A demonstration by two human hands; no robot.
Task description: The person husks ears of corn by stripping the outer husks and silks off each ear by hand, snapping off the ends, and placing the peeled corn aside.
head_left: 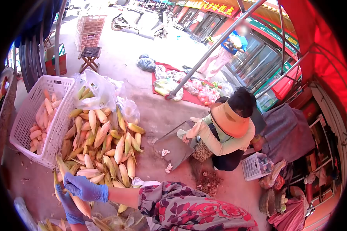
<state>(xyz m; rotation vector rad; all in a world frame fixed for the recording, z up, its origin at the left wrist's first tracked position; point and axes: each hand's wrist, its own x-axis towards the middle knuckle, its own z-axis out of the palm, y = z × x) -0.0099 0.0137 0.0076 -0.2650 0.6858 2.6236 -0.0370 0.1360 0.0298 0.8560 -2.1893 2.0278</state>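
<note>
My right hand point(85, 187), in a blue glove below a floral sleeve, is closed at the upper part of an ear of corn point(82, 205), where husk leaves point(61, 166) stick out. My left hand point(70, 207), also blue-gloved, wraps the same ear from below and partly hides behind it. The ear's lower end is pale and points down to the right. Just beyond my hands lies a big heap of corn ears point(104, 134), partly husked, with yellow-green leaves. A white plastic crate point(59, 86) beside the heap holds bare, pale cobs, some in a clear bag.
A crouching person in an orange visor point(229, 119) and gloves is at a grey dustpan point(173, 148), near debris point(210, 183). Clear plastic bags point(98, 90) lie behind the heap. Farther off are a folding stool point(90, 56), stacked crates point(90, 30), a metal pole point(216, 48) and a standing person point(223, 54).
</note>
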